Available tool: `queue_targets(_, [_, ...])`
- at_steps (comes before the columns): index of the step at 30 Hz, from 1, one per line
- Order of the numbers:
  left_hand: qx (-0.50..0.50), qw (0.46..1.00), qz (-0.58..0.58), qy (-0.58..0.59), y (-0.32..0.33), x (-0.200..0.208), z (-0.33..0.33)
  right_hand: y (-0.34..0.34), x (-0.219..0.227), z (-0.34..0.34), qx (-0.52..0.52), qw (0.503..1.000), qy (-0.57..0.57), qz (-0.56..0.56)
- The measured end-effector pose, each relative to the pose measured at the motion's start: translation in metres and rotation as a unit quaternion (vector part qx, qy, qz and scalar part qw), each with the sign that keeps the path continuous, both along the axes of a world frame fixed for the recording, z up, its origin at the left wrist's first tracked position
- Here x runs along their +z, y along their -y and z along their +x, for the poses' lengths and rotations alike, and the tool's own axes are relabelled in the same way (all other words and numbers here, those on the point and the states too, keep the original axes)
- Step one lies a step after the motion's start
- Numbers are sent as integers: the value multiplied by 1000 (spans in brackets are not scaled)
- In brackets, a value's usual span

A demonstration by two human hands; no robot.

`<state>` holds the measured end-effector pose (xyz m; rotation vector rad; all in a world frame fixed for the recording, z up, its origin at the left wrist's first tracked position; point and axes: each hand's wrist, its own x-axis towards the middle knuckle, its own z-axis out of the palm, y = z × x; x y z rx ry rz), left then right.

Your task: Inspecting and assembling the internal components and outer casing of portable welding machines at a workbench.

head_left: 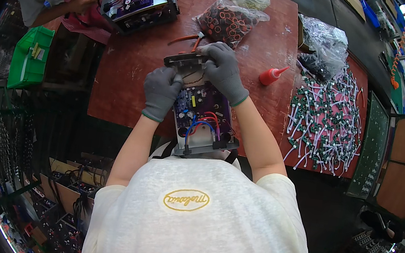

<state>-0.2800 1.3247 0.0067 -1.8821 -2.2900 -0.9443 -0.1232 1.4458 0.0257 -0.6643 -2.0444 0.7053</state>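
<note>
An electronic unit with its cover off lies in front of me, its purple circuit board [205, 104] showing red and blue wires on a silvery metal chassis. A black end panel [185, 59] stands at its far end. My left hand [160, 91], in a grey glove, is closed on the panel's left end. My right hand [225, 73], gloved alike, has its fingers bent round the panel's right side; the fingertips are partly hidden. Just beyond the panel lies an orange-red cable [185, 39]. The unit's near black end [205, 148] sits against my body at the table edge.
On the red table [132, 77] stand a clear bag of dark and orange rings [230, 23] and a red squeeze bottle [272, 76]. Many white-wired small boards [327, 121] lie to the right. Across the table, a co-worker handles another unit [139, 5]. A green bin [31, 60] hangs left.
</note>
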Motion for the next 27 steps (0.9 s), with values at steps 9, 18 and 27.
queue_targets(9, [11,999,-16,-34,0,9,-2,-3,2,2,37,997,-41,-51])
queue_targets(18, [-41,996,24,-75,-4,27,27,20,-13,41,-146,982,-102,-66])
queue_targets(27, [-87,992,23,-84,-10,21,28,49,-38,63,-197,973,-17,-120])
